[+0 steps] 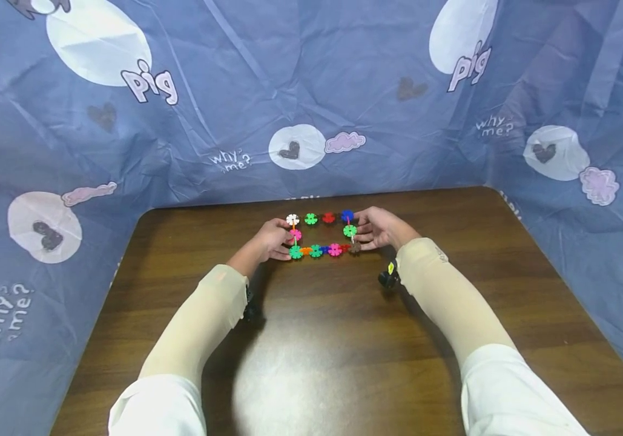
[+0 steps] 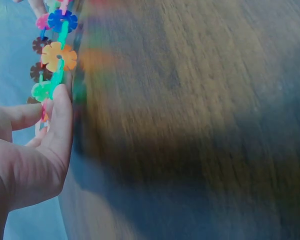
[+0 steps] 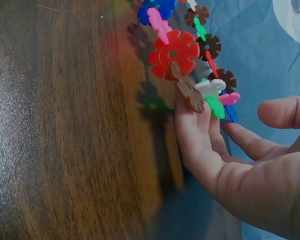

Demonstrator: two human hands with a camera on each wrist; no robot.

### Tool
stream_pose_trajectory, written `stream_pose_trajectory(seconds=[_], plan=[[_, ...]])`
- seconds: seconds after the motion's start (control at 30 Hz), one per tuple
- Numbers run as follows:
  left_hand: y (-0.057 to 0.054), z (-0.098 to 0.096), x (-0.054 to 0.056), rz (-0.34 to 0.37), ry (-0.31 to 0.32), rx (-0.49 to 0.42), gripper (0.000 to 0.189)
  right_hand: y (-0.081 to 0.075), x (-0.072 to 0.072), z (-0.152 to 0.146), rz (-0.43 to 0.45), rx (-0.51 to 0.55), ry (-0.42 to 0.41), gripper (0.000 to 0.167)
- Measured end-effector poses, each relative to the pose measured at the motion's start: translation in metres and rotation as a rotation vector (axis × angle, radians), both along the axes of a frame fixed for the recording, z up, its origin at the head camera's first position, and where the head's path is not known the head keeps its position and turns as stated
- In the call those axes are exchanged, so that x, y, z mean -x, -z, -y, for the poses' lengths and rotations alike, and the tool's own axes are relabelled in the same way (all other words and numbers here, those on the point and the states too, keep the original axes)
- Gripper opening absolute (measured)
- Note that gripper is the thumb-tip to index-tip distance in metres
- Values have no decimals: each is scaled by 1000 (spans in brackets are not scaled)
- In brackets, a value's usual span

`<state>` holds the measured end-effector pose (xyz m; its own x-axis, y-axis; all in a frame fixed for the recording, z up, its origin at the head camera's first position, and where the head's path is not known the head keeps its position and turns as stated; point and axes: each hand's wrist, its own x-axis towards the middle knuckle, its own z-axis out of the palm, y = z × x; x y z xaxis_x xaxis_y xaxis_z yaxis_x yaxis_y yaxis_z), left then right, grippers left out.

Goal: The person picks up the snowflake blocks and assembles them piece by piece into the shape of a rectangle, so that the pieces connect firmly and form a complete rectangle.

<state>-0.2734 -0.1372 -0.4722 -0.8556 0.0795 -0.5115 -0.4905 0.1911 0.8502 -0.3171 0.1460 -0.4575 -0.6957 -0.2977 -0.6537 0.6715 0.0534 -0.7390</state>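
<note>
A rectangular frame of interlocked plastic snowflake discs stands between my hands near the table's far edge. Its notched discs are green, red, blue, white, pink, orange and brown. My left hand pinches its left side; in the left wrist view, the fingers lie either side of the end pieces. On the other side, my right hand rests extended fingers against the frame. The right wrist view shows that thumb held apart, with the fingers touching a brown disc and its neighbours. Fingers hide some end pieces.
The brown wooden table extends toward me, with a bright glare patch at the front. A blue printed cloth hangs behind it and along both sides. Wrist cameras sit below my wrists.
</note>
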Motion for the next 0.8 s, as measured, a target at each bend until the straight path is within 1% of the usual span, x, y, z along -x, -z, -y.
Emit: stream_pose_trajectory(seconds=[0.2, 0.3, 0.37, 0.5, 0.6, 0.7, 0.8], plan=[[4, 3, -1, 30, 7, 2, 36, -1, -3, 3, -3, -15, 14, 67], [4, 5, 0, 26, 18, 0, 37, -1, -3, 6, -14, -30, 23, 66], [4, 6, 1, 21, 34, 7, 37, -1, -2, 7, -20, -41, 28, 64], [3, 3, 2, 2, 97, 50, 36, 1, -4, 2, -44, -59, 40, 59], [1, 3, 3, -2, 119, 64, 35, 2, -3, 1, -79, -61, 52, 56], [0, 7, 4, 14, 98, 40, 32, 4, -3, 1, -110, -62, 50, 54], [0, 12, 3, 28, 74, 11, 31, 6, -1, 3, -127, -86, 45, 51]])
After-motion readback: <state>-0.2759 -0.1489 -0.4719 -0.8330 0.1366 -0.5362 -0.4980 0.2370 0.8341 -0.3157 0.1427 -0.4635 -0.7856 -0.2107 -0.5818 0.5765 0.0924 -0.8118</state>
